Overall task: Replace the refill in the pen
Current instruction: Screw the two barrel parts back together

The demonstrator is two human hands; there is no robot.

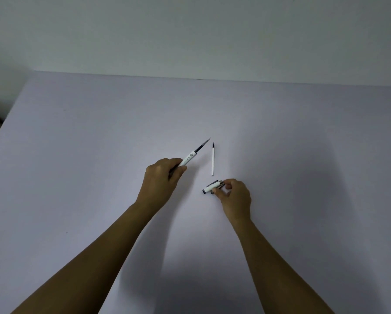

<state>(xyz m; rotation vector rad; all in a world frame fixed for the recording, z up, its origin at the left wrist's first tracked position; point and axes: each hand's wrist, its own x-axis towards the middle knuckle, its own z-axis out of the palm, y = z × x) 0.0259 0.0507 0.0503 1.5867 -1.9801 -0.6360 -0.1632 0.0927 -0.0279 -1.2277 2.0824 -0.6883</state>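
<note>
Plain pale wall behind, dim light, and a wide lavender-grey table that is bare apart from the pen parts. A dark strip of floor or furniture shows at the far left edge, too dim to name.

The left hand has its fingers curled tight round the white pen barrel, held up at a slant. The refill in it sticks out of the front, dark ink tube and tip exposed. A loose refill, white with a dark tip, lies flat on the table just beside that tip, touching nothing. The right hand pinches the short white front section between thumb and fingertips, low at the table; whether it rests on the surface I cannot tell.

Risks, as I judge them:
- The loose refill is thin and round, so a nudge from either wrist could roll it away.
- The exposed tip could mark the table or a finger if the barrel dips.
- Which refill is new is not clear from here, so the two may get swapped.
- The small section may slip from a two-finger pinch, and any spring inside could drop out.
</note>
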